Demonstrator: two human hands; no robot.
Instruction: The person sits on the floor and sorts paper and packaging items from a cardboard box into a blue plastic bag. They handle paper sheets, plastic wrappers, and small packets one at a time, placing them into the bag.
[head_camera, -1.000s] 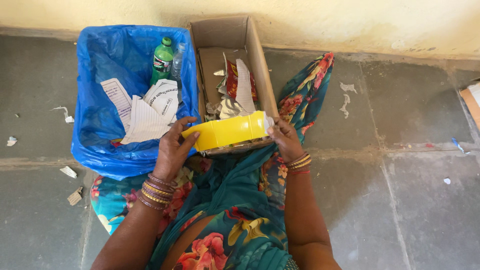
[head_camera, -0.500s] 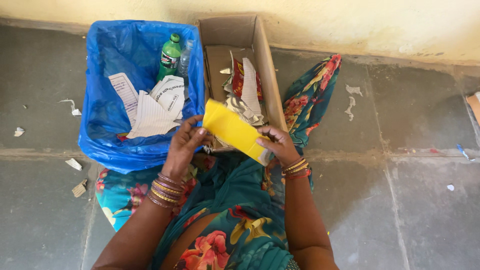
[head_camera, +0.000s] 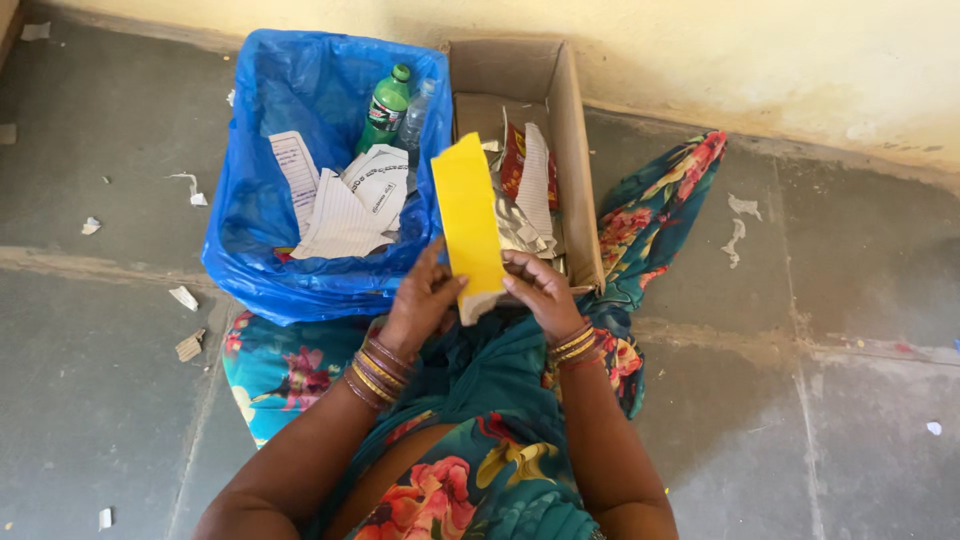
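I hold a long yellow card strip (head_camera: 467, 212) upright, its top end over the gap between a bin and a box. My left hand (head_camera: 421, 303) grips its lower left edge and my right hand (head_camera: 537, 291) pinches its lower right end. Behind it stands a blue plastic-lined bin (head_camera: 262, 250) holding torn white papers (head_camera: 343, 205), a green bottle (head_camera: 386, 104) and a clear bottle (head_camera: 416, 113). To its right is an open cardboard box (head_camera: 578, 160) with a red wrapper (head_camera: 513, 160) and paper scraps inside.
A yellow wall (head_camera: 700, 50) runs along the back. Small paper scraps (head_camera: 184, 297) lie on the grey stone floor at the left, and more scraps (head_camera: 738, 228) lie at the right. My floral cloth (head_camera: 640, 220) spreads beside the box.
The yellow strip has turned from lying flat across the box front, through a slant, to standing upright. Both hands have shifted to its lower end. The view has moved rightward.
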